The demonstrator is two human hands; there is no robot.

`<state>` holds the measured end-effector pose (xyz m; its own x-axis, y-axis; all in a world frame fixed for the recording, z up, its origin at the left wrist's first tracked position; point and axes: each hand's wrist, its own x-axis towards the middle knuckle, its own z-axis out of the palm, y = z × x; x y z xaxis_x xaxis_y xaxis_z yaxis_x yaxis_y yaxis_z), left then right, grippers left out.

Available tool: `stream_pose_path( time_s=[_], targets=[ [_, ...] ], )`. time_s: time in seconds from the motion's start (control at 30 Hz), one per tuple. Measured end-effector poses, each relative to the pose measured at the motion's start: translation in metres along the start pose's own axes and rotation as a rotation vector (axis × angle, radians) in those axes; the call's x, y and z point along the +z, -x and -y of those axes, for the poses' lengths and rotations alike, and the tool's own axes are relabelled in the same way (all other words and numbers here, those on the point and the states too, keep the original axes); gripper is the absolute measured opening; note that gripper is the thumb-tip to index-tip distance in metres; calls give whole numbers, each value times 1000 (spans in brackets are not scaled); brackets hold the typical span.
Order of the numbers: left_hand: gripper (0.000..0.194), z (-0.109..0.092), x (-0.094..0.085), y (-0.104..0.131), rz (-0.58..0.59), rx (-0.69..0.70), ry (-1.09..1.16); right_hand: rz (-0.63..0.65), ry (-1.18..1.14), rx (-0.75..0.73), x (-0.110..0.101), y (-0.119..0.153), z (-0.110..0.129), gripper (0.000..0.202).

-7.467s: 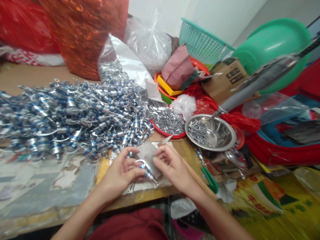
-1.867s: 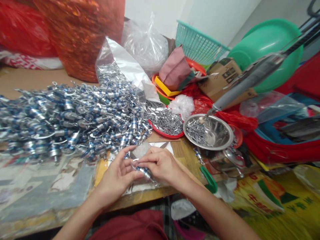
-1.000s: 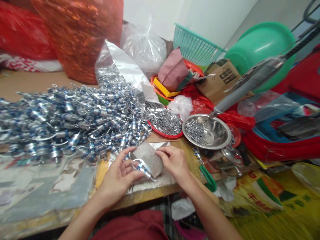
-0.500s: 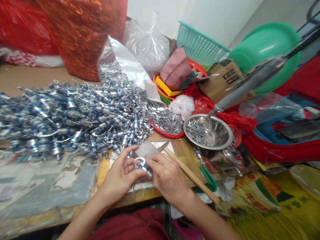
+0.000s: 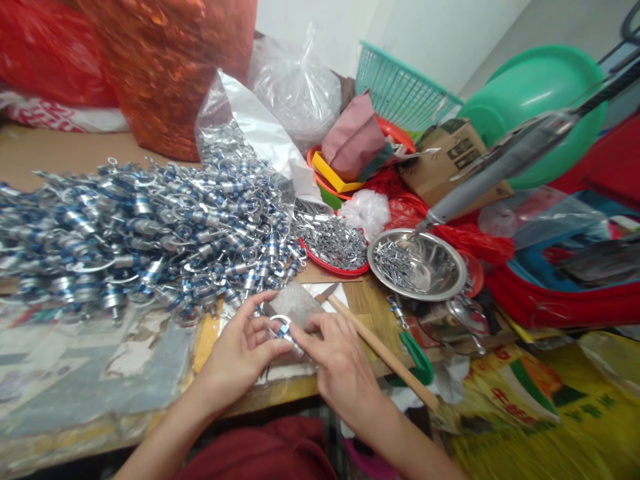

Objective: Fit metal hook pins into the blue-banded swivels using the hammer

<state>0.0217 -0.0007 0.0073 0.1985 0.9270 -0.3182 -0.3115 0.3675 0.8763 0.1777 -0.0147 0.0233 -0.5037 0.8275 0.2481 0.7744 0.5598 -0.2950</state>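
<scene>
My left hand pinches a small silver-and-blue metal fitting with a curved white-silver arm, thumb below and fingers behind. At the fitting's right end, the thumb and forefinger of my right hand are closed on it; the exact contact is partly hidden. Just behind the hands lies a grey metal block. A hammer-like tool's wooden handle runs past my right hand toward the table edge. To the left rises a large heap of similar silver-and-blue fittings.
A red tray of small metal pieces and a steel bowl with metal pins stand behind my right hand. A grey lever slants over the bowl. Plastic bags, a teal basket and a green basin fill the back.
My right hand has slid slightly right and down along the fitting, its fingers spreading a little, showing more of the block behind. My left hand holds its place.
</scene>
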Motion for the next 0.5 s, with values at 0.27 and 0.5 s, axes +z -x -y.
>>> stream_pose_path(
  time_s=[0.27,0.5],
  targets=[
    [68,1,-1,-1,-36,-12,-40,-201,-18,317,-5,22,-64,38],
    [66,2,-1,-2,-15,-2,-39,27,53,427,-17,36,-80,17]
  ],
)
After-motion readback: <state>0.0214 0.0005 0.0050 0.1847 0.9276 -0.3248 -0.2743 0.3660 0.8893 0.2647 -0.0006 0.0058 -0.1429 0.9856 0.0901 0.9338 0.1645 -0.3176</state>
